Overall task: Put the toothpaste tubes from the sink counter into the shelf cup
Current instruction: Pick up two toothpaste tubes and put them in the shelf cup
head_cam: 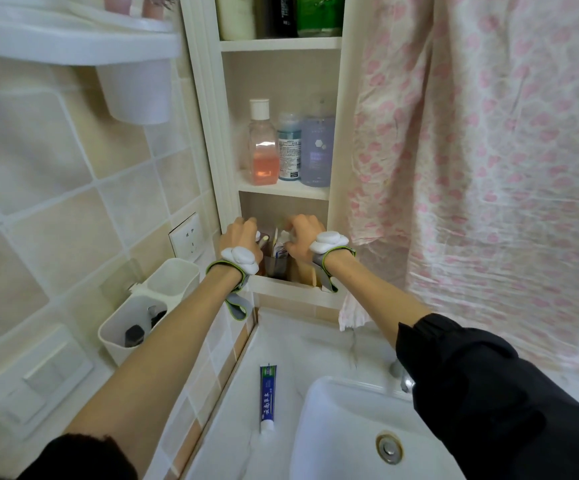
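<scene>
A blue and green toothpaste tube lies flat on the white sink counter, cap toward me, left of the basin. In the lowest shelf niche stands a clear cup with a white toothpaste tube upright in it. My right hand is curled over the top of that tube, right above the cup. My left hand reaches into the niche at the cup's left side. Its fingers bend around something with a white cap, mostly hidden behind the hand. Both wrists wear white strapped devices.
The shelf above the niche carries three bottles. A pink-patterned curtain hangs at the right. A white two-part wall holder is beside my left forearm, below a wall socket. The basin and the tap lie under my right arm.
</scene>
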`<state>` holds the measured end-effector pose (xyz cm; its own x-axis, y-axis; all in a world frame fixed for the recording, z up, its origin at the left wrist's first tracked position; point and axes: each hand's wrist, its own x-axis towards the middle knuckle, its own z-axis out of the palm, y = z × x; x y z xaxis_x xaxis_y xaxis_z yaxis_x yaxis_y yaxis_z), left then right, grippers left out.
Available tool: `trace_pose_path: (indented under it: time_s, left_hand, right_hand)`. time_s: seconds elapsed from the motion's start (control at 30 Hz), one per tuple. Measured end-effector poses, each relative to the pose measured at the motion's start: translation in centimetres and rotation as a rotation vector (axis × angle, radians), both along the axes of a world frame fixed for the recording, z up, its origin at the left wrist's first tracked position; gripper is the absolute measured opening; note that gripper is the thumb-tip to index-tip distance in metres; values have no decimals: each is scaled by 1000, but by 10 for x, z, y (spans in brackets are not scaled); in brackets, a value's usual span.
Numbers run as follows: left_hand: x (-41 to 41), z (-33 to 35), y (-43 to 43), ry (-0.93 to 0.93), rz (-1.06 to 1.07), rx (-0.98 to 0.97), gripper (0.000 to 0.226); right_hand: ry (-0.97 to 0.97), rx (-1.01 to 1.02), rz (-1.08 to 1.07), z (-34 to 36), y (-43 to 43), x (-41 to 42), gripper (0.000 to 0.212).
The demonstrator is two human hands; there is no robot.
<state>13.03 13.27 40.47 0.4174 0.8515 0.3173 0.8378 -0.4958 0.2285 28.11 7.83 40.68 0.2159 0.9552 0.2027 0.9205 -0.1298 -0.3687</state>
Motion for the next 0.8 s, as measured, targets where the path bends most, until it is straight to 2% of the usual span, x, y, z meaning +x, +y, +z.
trace_pose_path:
  time_s: [0.3,0.43,0.6,0.8]
  left_hand:
    - [-9,-12,-37,9,-20,-21,32]
    - [-10,-25,-54,64,-21,-26,50]
    - [-10,-44,-66,60,-35,-31,24]
    - [-13,-79,-72,47,-58,-75,24]
  right_hand:
    - [28,41,25,-21,-35,4,29]
    - [41,33,24,-36,-49,7,28]
    - [26,45,32,-56,-61,8,23]
    - [60,-2,20,-91,-66,12,30]
